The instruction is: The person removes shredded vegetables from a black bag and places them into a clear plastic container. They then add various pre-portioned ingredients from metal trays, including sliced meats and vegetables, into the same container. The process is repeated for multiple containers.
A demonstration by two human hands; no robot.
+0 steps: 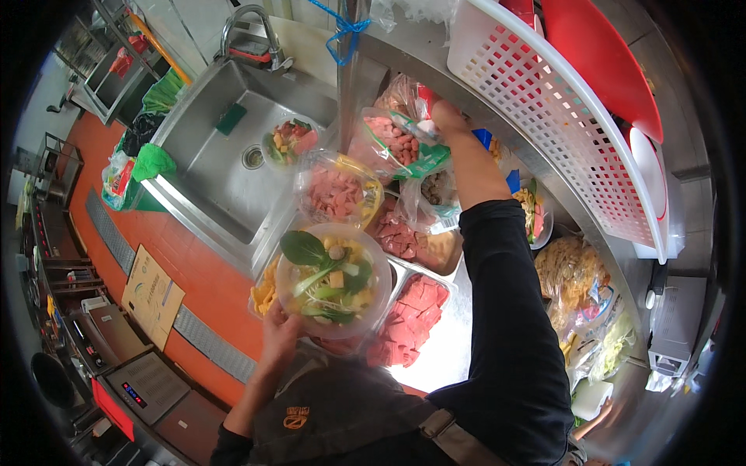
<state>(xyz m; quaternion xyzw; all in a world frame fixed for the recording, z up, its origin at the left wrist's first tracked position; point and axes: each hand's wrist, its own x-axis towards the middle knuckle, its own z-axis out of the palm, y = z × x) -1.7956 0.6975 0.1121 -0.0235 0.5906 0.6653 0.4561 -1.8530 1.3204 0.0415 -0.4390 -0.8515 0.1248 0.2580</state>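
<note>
My left hand (pixel 281 332) grips the rim of a translucent plastic bowl (pixel 377 307) and holds it up above metal trays. In the bowl lie a green leafy vegetable (pixel 305 250), sprouts and yellow cubes. Stretched out to the far side, my right hand (pixel 447 118) is among plastic bags by a red and white item (pixel 425 105); its fingers are hidden. Near it are an opened bag of small pink sausages (pixel 398 144) and a bag of greyish pieces (pixel 440 188). Nearer are a bag of pink slices (pixel 334 193) and trays of pink sliced meat (pixel 413 317).
A steel sink (pixel 221 167) with a faucet (pixel 249 19) is at left, another filled bowl (pixel 289 144) at its edge. A white perforated basket (pixel 544 101) hangs over the right. Bagged noodles (pixel 573 272) lie right of my arm. Another person's hand (pixel 604 410) shows lower right.
</note>
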